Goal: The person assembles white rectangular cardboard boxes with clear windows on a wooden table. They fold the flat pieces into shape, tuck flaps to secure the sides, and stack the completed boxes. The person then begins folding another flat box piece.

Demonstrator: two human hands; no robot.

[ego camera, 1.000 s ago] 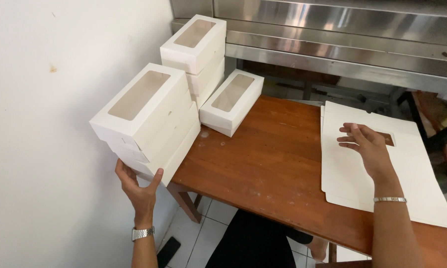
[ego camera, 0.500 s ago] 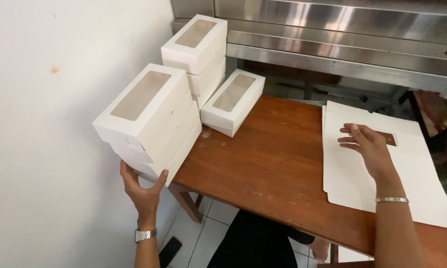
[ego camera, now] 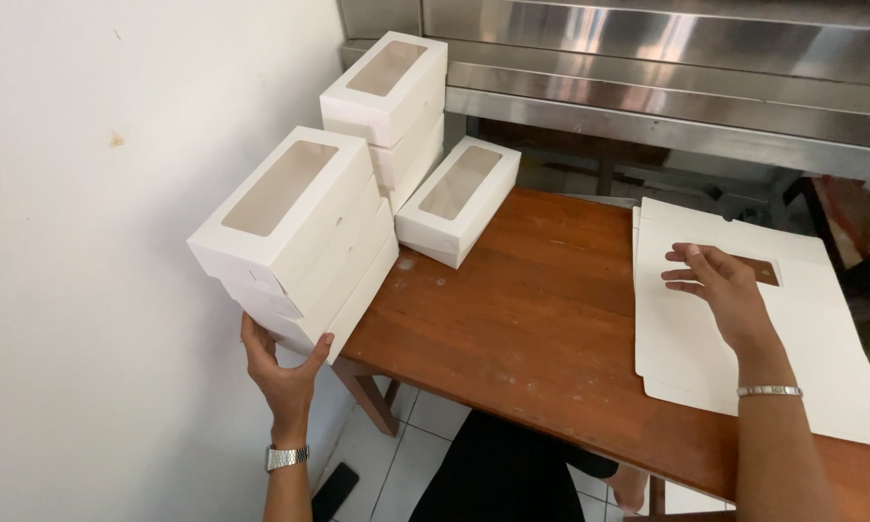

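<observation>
Workspace is a reddish-brown wooden table (ego camera: 532,319) pushed up near a plain white wall (ego camera: 77,242), with a long steel shelf (ego camera: 667,97) running behind it and white floor tiles (ego camera: 425,425) showing underneath. Left hand (ego camera: 282,372) is cupped under the near end of a stack of white window boxes (ego camera: 295,237) that hangs over the table's left edge, fingers and thumb wrapped up around the bottom box. Second stack of boxes (ego camera: 387,106) sits further back by the wall, and a single box (ego camera: 457,200) lies flat just beside it. Right hand (ego camera: 720,290) rests on a pile of flat unfolded cardboard sheets (ego camera: 744,329) on the right side, fingers loosely spread, not gripping anything
</observation>
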